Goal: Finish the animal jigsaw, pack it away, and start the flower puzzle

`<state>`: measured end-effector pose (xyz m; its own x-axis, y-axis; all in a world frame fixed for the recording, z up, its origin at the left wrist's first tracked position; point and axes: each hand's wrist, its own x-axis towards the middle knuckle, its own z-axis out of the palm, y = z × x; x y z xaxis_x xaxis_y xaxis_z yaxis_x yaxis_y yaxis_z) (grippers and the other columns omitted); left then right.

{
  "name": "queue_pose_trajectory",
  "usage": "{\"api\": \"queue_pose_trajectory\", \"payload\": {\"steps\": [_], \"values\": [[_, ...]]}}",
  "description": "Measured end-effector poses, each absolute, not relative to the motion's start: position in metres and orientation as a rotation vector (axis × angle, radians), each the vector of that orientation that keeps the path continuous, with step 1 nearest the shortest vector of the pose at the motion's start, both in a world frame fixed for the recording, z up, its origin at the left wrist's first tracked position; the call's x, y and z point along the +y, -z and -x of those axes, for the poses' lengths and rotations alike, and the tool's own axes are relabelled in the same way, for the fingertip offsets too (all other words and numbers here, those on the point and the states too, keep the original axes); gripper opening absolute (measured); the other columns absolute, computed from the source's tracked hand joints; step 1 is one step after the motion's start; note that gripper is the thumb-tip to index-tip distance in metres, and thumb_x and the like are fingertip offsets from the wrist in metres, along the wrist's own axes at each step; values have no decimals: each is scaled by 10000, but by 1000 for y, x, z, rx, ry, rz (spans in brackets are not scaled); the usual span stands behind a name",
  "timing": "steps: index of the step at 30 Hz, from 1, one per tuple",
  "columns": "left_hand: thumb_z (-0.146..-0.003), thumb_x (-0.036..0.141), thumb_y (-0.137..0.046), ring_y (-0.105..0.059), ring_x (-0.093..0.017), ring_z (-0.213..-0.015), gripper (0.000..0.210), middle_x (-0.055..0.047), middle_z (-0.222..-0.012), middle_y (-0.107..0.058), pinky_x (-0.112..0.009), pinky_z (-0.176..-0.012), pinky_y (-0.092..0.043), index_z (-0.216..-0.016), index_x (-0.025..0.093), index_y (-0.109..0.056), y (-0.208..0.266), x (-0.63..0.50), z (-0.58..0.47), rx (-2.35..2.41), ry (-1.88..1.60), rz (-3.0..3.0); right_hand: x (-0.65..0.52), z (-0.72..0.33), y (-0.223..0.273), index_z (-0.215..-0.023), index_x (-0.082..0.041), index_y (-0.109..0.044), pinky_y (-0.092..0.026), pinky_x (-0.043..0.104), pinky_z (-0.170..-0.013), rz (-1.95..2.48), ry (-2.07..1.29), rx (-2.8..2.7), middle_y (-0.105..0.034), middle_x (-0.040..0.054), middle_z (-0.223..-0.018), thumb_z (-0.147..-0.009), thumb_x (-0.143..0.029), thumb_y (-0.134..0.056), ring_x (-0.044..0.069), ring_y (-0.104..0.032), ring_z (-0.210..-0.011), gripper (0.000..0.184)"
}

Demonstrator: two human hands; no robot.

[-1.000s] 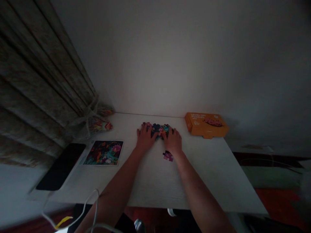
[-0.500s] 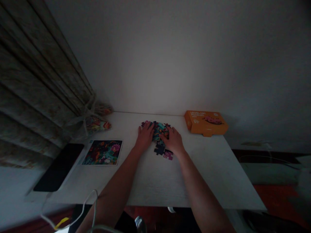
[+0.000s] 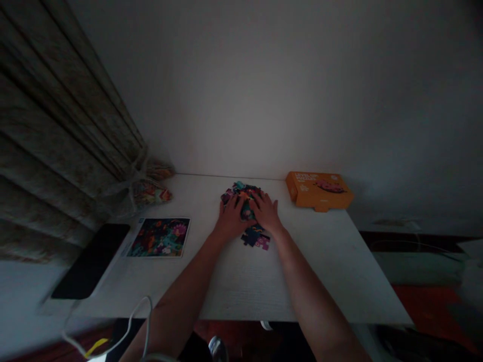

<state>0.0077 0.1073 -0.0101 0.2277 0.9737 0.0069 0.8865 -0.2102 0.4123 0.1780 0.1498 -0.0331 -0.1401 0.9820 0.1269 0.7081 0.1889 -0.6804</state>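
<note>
A heap of colourful jigsaw puzzle pieces (image 3: 247, 213) lies on the white table, partly covered by both hands. My left hand (image 3: 231, 219) rests on the heap's left side with its fingers spread. On the right side, my right hand (image 3: 267, 211) lies over the pieces, its fingers also apart. Just below the hands, a dark blue puzzle piece (image 3: 250, 238) and a pink puzzle piece (image 3: 263, 242) stick out toward me. What lies under the palms is hidden.
A printed picture sheet (image 3: 158, 237) lies left of the heap, beside a black phone-like slab (image 3: 91, 261). Clear bags of colourful contents (image 3: 151, 193) stand by the curtain (image 3: 56, 125). An orange puzzle box (image 3: 320, 191) sits at the back right. A white cable (image 3: 148, 322) hangs near my left forearm.
My left hand has shifted right and toward me, nearer my right hand. More pieces now show at the back of the heap, which is more gathered.
</note>
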Motion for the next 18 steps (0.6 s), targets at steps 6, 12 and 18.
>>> {"api": "queue_pose_trajectory", "payload": {"steps": [6,12,18], "values": [[-940,610,-578,-169,-337,-1600,854,-140,-1731,-190,-629,-1274,-122,-1646,243,-269,8,113,-8,1813,-481,-2195,144,-181,20,-1521,-292,-490,-323,454,-1237,1308,-836,-1866,-506,80,-1575,-1041,-506,-415,217,-439,-1479,531],[-1035,508,-447,-261,-316,-1574,567,-83,-1689,-332,-683,-1259,-94,-1574,331,-425,5,124,9,1958,-434,-2127,118,-198,11,-1634,-301,-294,-125,681,-1238,1684,-820,-2209,-166,183,-1725,-554,-538,-965,444,-125,-1582,1294],[-1035,365,-458,-379,-310,-1510,463,-138,-1612,-449,-631,-1253,-202,-1479,255,-531,2,124,14,2076,-445,-2025,126,-202,16,-1589,-331,-395,-191,682,-1216,1689,-701,-2202,-366,141,-1662,-867,-428,-758,371,-306,-1543,814]]}}
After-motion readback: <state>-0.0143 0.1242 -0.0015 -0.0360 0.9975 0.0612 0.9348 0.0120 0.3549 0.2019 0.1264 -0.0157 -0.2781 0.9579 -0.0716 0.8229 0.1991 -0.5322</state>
